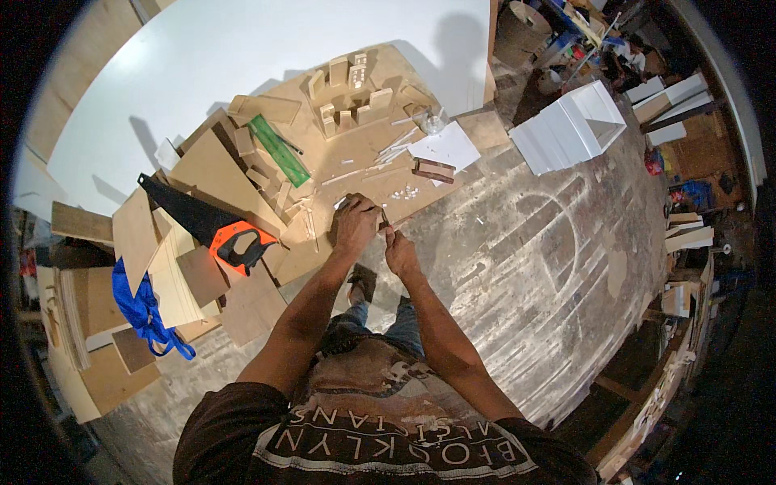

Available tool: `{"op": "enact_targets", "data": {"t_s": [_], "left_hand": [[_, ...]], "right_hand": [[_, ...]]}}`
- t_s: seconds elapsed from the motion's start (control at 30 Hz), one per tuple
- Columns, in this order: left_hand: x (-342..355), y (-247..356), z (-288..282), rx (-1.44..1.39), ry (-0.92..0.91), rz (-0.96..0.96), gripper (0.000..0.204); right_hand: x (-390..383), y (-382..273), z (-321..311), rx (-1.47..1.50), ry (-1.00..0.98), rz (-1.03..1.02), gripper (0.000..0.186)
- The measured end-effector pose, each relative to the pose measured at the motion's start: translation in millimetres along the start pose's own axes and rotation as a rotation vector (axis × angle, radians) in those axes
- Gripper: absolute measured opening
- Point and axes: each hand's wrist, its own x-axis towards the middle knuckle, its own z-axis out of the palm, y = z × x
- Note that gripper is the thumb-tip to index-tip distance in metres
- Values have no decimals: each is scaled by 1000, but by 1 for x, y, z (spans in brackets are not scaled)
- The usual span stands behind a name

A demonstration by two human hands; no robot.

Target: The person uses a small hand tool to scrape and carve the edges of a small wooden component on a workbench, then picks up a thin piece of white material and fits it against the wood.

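Observation:
My left hand [357, 225] is at the near edge of the wooden work board [356, 162], its fingers curled down over something small that they mostly hide. Close beside it, my right hand [401, 254] is closed around a thin, dark, blade-like tool [384, 219]. The tool's tip points at the left hand's fingers; its exact kind is too small to make out. Small white bits [406, 193] lie just beyond the hands. Past them are thin wood strips [394, 150], a white sheet [446, 149] and a brown-edged wooden block [433, 170].
An orange-handled handsaw [241, 245] lies at left over wood panels [222, 178]. A green ruler-like strip [278, 151] rests on the board. Small upright wood pieces [346, 119] form a ring farther back. A white box [570, 129] stands on the floor [517, 275] at right.

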Motion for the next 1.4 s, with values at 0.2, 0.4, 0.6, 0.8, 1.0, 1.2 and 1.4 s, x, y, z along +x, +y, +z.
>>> {"op": "enact_targets", "data": {"t_s": [0.2, 0.4, 0.6, 0.8, 1.0, 1.2, 1.4], "left_hand": [[6, 9, -3, -34, 3, -23, 18], [-1, 0, -3, -38, 41, -113, 17], [1, 9, 5, -34, 16, -159, 16], [-1, 6, 1, -79, 119, -76, 10], [-7, 10, 8, -83, -10, 121, 13], [-17, 9, -7, -33, 99, 17, 15], [-6, 7, -20, -24, 137, 17, 13]], "right_hand": [[11, 13, 0, -65, -36, 51, 53], [-12, -24, -1, -69, -27, 127, 54], [-34, 6, 2, -106, 57, 145, 55], [-55, 37, -18, -60, 187, 112, 56], [-53, 31, -27, -51, 184, 49, 55], [-42, 18, -19, -75, 146, 5, 54], [-1, 29, 0, 6, 123, -151, 59]]}}
